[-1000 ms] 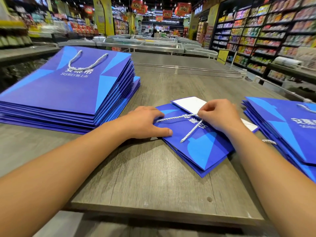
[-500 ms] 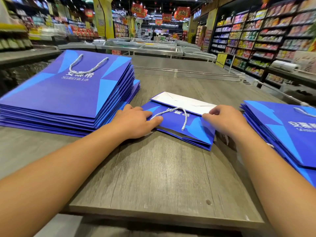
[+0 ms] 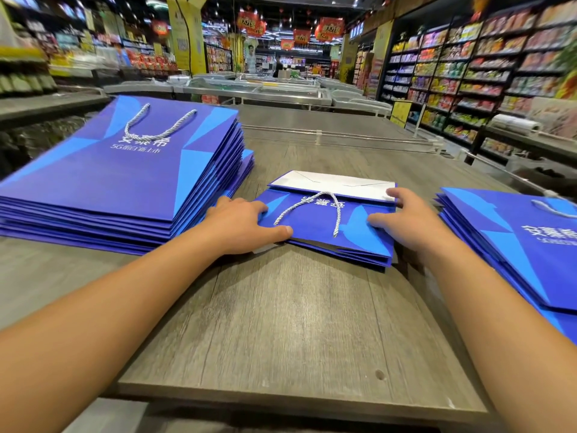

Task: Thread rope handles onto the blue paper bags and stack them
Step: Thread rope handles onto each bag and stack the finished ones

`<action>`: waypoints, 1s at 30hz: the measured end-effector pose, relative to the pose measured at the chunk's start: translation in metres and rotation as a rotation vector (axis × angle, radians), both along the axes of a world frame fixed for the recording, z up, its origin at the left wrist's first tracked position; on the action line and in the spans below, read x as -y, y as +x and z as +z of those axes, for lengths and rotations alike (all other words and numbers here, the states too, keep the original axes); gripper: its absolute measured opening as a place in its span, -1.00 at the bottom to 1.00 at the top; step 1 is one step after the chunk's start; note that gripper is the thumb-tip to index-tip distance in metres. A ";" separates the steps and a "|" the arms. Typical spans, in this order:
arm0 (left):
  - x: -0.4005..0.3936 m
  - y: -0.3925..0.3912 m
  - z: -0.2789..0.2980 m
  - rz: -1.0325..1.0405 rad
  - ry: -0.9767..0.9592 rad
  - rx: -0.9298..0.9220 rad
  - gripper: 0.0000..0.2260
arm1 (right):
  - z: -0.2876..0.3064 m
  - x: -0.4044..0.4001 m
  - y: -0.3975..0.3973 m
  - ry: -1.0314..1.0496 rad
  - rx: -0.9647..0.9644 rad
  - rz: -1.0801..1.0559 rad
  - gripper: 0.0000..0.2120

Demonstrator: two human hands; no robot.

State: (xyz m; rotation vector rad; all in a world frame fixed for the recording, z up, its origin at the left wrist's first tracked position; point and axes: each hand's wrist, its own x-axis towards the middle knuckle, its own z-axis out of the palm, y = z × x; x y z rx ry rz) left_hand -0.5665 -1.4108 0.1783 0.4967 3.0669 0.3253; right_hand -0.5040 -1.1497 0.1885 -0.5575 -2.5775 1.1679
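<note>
A folded blue paper bag [image 3: 315,221] lies in the middle of the grey wooden table [image 3: 296,323], its white bottom flap [image 3: 340,184] turned away from me. A white rope handle [image 3: 307,203] loops across its top face. My left hand [image 3: 237,226] grips the bag's left edge with the thumb on top. At the right edge my right hand [image 3: 409,220] holds it, thumb on the blue face and forefinger on the white flap. A tall stack of blue bags [image 3: 125,170] with a rope handle on top sits to the left.
Another stack of blue bags [image 3: 515,245] lies at the right, running out of view. Behind the table stand metal freezer chests [image 3: 256,89]. Stocked shop shelves [image 3: 468,67] line the right side. The table's front edge is near me.
The bag has been turned from a slanted lie to square with me and slid further away. My right hand moved from the rope handle to the bag's right edge.
</note>
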 end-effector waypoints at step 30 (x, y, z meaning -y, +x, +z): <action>-0.022 0.042 -0.007 -0.436 -0.195 -0.055 -0.38 | -0.020 0.027 -0.005 0.515 0.234 0.112 -0.20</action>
